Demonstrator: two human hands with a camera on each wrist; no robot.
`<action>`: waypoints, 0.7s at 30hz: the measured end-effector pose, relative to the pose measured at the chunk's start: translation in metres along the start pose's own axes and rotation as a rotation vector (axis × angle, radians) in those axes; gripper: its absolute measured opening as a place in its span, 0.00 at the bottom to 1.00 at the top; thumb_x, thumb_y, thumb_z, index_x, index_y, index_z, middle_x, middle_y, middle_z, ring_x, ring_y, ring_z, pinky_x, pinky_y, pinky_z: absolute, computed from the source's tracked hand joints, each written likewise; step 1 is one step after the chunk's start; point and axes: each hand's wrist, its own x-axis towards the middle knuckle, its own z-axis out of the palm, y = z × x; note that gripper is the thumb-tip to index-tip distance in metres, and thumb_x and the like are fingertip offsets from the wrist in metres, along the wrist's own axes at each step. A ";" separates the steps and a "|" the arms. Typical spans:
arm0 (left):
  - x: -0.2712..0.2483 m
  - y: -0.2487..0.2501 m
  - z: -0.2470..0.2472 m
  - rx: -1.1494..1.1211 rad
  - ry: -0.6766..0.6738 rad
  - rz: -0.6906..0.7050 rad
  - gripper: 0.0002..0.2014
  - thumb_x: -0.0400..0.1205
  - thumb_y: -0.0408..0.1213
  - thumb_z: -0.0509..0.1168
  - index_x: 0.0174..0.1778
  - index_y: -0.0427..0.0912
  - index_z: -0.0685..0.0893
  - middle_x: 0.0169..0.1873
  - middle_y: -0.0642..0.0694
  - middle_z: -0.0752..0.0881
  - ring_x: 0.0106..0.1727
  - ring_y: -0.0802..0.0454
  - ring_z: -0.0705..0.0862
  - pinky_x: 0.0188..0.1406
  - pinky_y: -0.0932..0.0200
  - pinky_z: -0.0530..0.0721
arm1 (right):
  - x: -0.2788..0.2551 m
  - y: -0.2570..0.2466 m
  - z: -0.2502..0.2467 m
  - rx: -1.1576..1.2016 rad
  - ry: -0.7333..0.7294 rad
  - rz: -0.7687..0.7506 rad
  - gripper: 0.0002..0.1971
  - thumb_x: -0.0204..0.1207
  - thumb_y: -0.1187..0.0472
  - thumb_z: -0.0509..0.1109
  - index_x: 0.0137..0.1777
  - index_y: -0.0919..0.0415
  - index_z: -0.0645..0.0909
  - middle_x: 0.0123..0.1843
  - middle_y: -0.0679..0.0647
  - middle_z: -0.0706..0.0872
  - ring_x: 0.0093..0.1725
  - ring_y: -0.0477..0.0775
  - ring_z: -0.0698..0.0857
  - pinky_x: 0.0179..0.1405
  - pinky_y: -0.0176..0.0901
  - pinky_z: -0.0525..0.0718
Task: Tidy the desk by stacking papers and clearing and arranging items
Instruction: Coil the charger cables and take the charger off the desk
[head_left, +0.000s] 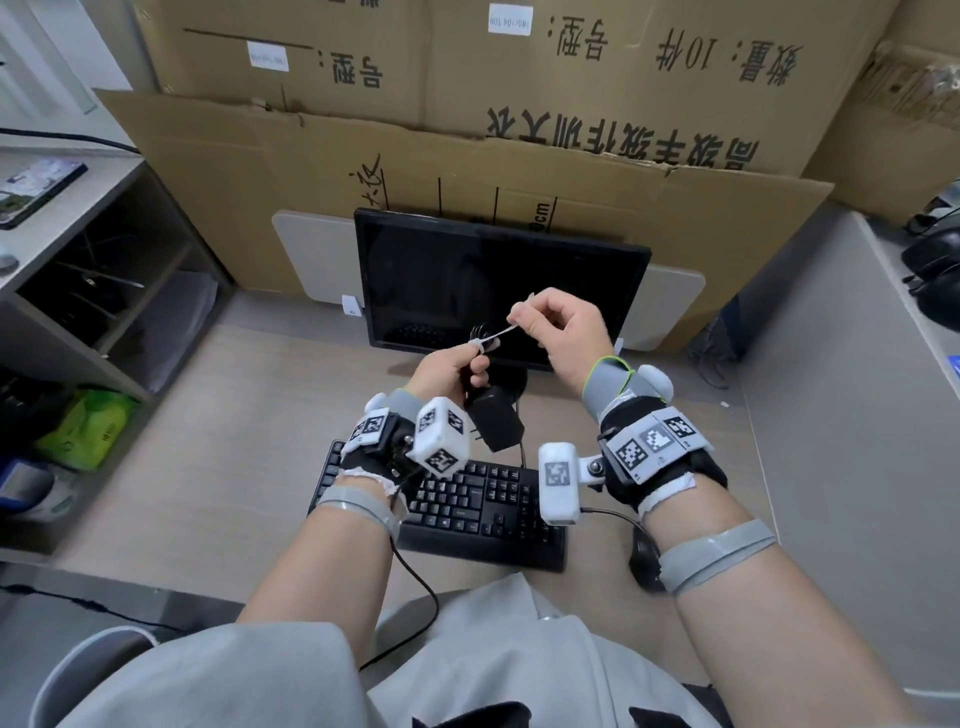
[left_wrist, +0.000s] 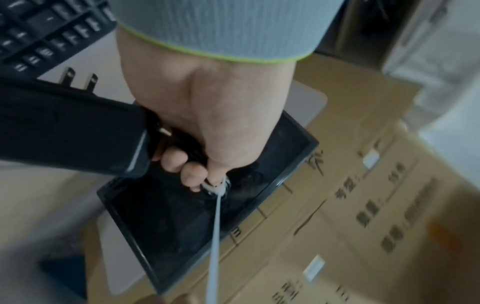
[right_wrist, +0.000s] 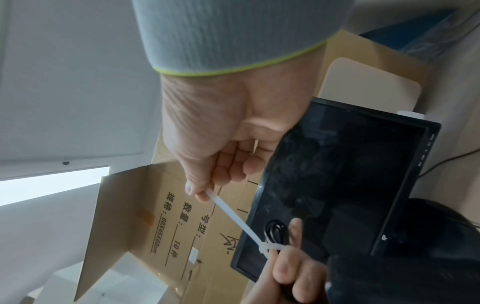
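Observation:
My left hand (head_left: 457, 366) grips a bundle of coiled black cable (right_wrist: 276, 231) above the desk, in front of the monitor. A black power adapter (head_left: 493, 418) with two metal prongs (left_wrist: 79, 79) hangs below that fist. A white zip tie (head_left: 493, 335) is looped round the cable at my left fingers (left_wrist: 192, 170). My right hand (head_left: 558, 325) pinches the tie's free tail (right_wrist: 228, 214) between thumb and forefinger, up and to the right of the left hand. The tail runs taut between both hands.
A black monitor (head_left: 498, 280) stands at the desk's back, before large cardboard boxes (head_left: 467, 130). A black keyboard (head_left: 457, 504) lies under my wrists, a black mouse (head_left: 644, 564) to its right. Shelves (head_left: 78, 291) stand at the left, a grey partition (head_left: 831, 389) at the right.

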 end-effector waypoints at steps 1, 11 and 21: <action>-0.003 0.002 -0.004 -0.100 -0.049 -0.013 0.13 0.87 0.35 0.53 0.57 0.35 0.80 0.28 0.51 0.70 0.27 0.56 0.68 0.28 0.64 0.72 | 0.000 -0.002 -0.002 0.040 0.011 -0.010 0.10 0.79 0.58 0.73 0.35 0.52 0.84 0.33 0.41 0.83 0.34 0.37 0.78 0.42 0.35 0.76; -0.021 0.003 -0.034 -0.362 0.005 0.039 0.10 0.83 0.46 0.68 0.50 0.43 0.86 0.23 0.55 0.66 0.24 0.59 0.66 0.35 0.65 0.69 | -0.012 -0.014 0.039 0.088 -0.143 0.079 0.12 0.82 0.61 0.70 0.35 0.55 0.82 0.39 0.55 0.86 0.41 0.48 0.81 0.41 0.36 0.80; -0.036 -0.010 -0.061 -0.766 0.032 0.164 0.08 0.87 0.39 0.59 0.47 0.40 0.79 0.19 0.53 0.65 0.20 0.59 0.66 0.30 0.67 0.75 | -0.012 -0.031 0.060 0.205 -0.329 0.052 0.13 0.81 0.64 0.69 0.33 0.62 0.81 0.35 0.62 0.81 0.37 0.52 0.77 0.43 0.38 0.77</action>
